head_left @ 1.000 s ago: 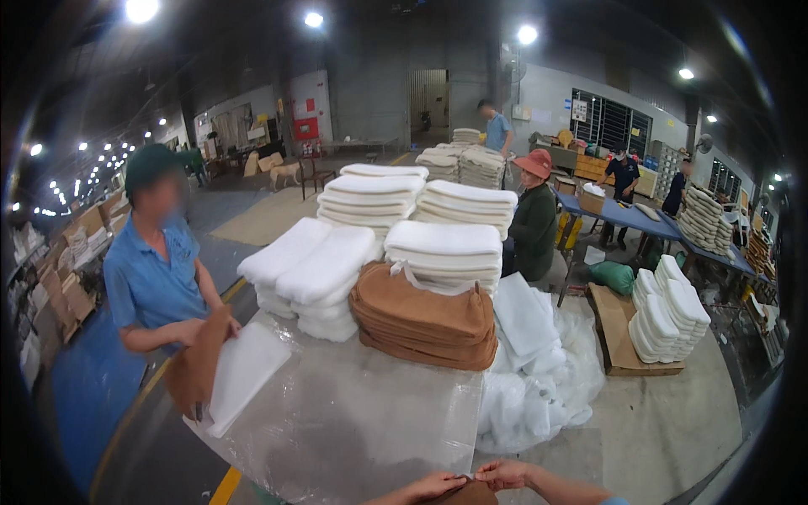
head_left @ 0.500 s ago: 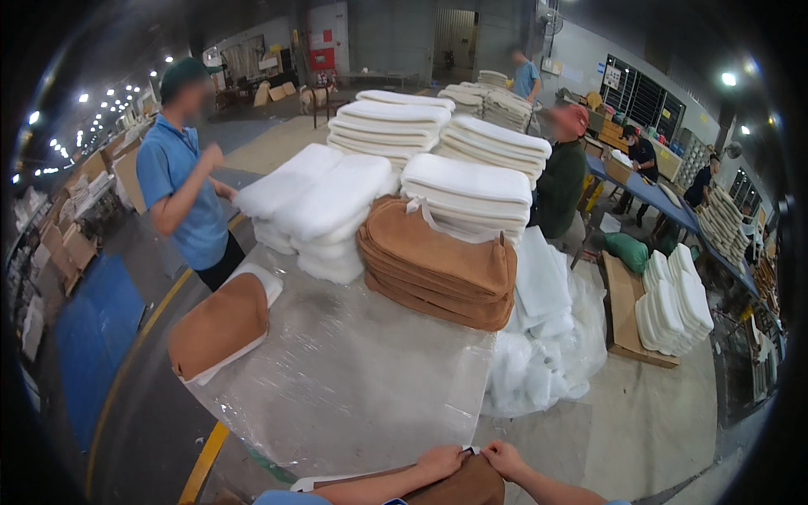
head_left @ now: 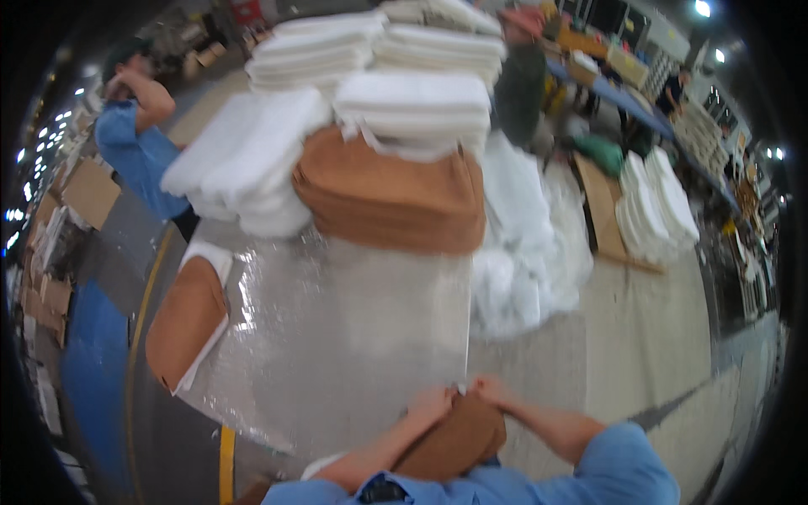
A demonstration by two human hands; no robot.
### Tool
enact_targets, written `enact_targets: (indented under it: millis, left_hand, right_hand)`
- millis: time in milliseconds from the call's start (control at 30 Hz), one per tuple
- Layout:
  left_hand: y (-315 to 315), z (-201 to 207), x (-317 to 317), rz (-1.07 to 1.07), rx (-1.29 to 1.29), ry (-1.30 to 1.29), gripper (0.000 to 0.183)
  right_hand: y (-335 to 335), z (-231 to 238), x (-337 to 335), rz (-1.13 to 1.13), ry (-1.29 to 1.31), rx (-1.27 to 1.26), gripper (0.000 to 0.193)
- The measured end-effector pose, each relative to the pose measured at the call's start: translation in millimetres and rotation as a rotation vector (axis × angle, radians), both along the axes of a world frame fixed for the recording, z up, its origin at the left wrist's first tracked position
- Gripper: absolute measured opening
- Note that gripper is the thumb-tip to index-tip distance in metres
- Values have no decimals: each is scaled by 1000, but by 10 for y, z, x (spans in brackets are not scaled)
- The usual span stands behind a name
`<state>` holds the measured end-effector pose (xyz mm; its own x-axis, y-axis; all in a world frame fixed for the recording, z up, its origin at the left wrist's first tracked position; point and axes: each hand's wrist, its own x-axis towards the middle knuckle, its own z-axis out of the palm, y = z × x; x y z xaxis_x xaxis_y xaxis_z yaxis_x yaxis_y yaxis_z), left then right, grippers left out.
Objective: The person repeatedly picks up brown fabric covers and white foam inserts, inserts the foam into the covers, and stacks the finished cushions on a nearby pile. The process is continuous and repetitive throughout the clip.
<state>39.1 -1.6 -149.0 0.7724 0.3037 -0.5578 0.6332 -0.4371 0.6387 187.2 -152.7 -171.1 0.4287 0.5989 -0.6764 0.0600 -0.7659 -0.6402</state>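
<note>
A brown fabric cover (head_left: 454,442) lies bunched at the near edge of the table, just below my hands. My left hand (head_left: 431,402) and my right hand (head_left: 486,390) both pinch its top edge, close together. The table is covered with a clear plastic sheet (head_left: 337,337). Across it sits a stack of brown covers (head_left: 391,198), with white foam pads (head_left: 412,109) piled on top and beside it. Another brown cover over a white pad (head_left: 187,324) lies at the table's left edge.
A person in a blue shirt (head_left: 139,147) stands at the far left of the table, one arm raised. Loose white wadding (head_left: 526,244) hangs off the right side. More white pads (head_left: 656,210) sit on a pallet on the floor to the right.
The view has tilted down and closer to the table. My hands have come up further into the picture, still on the brown cover. The person in blue has raised an arm.
</note>
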Motion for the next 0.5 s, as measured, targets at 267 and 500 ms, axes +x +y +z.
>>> enact_targets:
  millis: [267,500]
  left_hand:
    - [-36,297,58,-40,162,10,51]
    - [-26,181,94,-85,265,-12,46]
  right_hand:
    - [-11,-82,-92,-348,314,104,16]
    - [36,-106,-122,-409,438,130,22]
